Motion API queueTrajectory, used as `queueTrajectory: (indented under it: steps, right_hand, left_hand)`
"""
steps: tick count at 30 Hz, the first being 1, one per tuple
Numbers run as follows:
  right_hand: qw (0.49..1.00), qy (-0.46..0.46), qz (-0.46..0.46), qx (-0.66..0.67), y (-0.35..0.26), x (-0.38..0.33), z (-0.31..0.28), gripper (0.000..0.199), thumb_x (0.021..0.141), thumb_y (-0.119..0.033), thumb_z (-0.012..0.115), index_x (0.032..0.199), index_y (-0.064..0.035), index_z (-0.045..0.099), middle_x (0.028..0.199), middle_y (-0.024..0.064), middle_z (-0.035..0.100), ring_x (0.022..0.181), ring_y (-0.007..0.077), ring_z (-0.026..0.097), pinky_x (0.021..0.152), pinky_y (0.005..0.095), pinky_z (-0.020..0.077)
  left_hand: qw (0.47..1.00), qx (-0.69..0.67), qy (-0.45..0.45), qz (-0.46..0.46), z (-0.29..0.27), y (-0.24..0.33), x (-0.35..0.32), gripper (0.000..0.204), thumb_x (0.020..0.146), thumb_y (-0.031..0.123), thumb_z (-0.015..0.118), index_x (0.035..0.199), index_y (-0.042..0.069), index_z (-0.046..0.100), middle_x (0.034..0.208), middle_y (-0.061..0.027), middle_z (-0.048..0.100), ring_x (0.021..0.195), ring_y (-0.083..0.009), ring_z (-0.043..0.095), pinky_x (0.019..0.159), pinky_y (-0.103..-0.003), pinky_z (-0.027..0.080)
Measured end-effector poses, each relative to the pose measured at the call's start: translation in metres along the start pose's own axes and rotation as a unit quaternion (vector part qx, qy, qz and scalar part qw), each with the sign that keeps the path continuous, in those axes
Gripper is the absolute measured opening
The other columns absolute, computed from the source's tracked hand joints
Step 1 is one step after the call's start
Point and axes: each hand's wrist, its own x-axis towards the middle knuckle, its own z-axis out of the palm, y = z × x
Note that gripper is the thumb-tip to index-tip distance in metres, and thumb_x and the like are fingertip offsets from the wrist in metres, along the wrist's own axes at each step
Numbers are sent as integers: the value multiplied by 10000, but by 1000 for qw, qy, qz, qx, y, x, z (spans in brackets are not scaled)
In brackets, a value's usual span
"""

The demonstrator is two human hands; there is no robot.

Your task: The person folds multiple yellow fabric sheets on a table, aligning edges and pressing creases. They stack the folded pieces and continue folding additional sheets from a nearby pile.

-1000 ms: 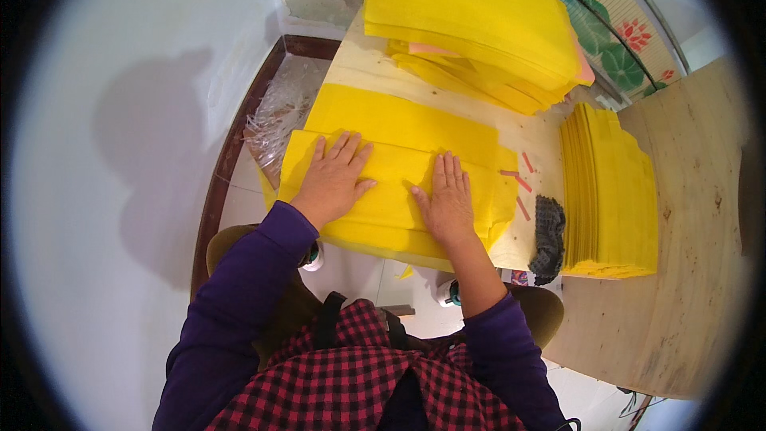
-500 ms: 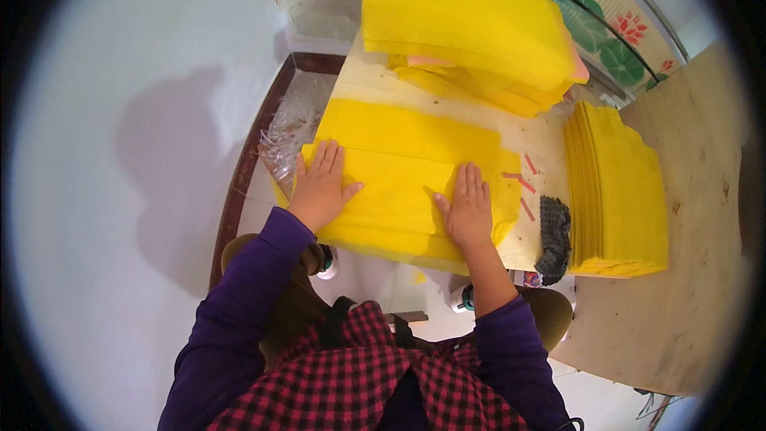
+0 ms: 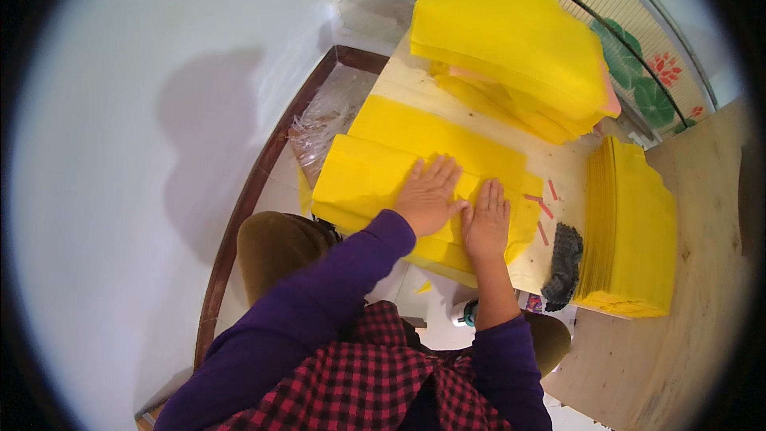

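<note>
Cloth point(image 3: 359, 175), yellow, rectangular and felt-like, lies in flat layers on the pale wooden table point(image 3: 403, 80) beneath the bare left hand point(image 3: 429, 193) and right hand point(image 3: 486, 227), fingers extended, grasping nothing; probably light, soft and pliant, it is best held at opposite edges.

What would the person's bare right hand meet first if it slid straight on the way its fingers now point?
Past the flat yellow fabric layers under it and a strip of pale wooden tabletop, the right hand would probably first meet the far stack of yellow fabric sheets, though depth is unclear.
</note>
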Motion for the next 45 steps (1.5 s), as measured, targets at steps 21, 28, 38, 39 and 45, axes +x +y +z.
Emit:
queueTrajectory:
  steps: [21, 28, 38, 39, 45]
  right_hand:
    - [981, 4, -114, 156, -106, 28, -5, 761, 944, -514, 427, 1448, 41, 299, 1541, 204, 236, 1446, 297, 191, 1174, 453, 122]
    - [994, -2, -67, 88, -77, 21, 0, 786, 936, -512, 444, 1475, 23, 241, 1555, 177, 218, 1455, 275, 168, 1176, 433, 125]
    - [997, 11, 70, 40, 9, 8, 0, 796, 929, -506, 462, 1480, 15, 222, 1555, 182, 211, 1450, 289, 177, 1176, 450, 126]
    - [995, 20, 78, 50, 11, 8, 0, 800, 928, -512, 460, 1480, 15, 221, 1555, 182, 211, 1450, 290, 176, 1176, 452, 125]
    - [992, 4, 122, 20, 17, 5, 0, 821, 929, -557, 421, 1483, 14, 216, 1559, 180, 201, 1457, 283, 159, 1174, 463, 117]
  left_hand:
    - [984, 96, 44, -146, -38, -95, -33, 680, 942, 415, 462, 1473, 29, 284, 1555, -122, 249, 1454, -245, 182, 1173, -480, 92]
    - [983, 102, 59, -140, -35, -97, -34, 670, 937, 395, 484, 1469, 36, 295, 1545, -131, 270, 1445, -256, 209, 1168, -479, 112]
    - [985, 75, 74, -134, -35, -100, -36, 672, 938, 399, 483, 1470, 35, 293, 1544, -139, 269, 1445, -260, 208, 1167, -481, 117]
    - [985, 81, 78, -133, -36, -100, -36, 672, 939, 400, 480, 1470, 34, 292, 1544, -140, 269, 1445, -261, 207, 1168, -480, 117]
    - [986, 75, 57, -135, -39, -99, -36, 677, 942, 402, 471, 1468, 18, 288, 1543, -148, 267, 1447, -262, 201, 1169, -481, 113]
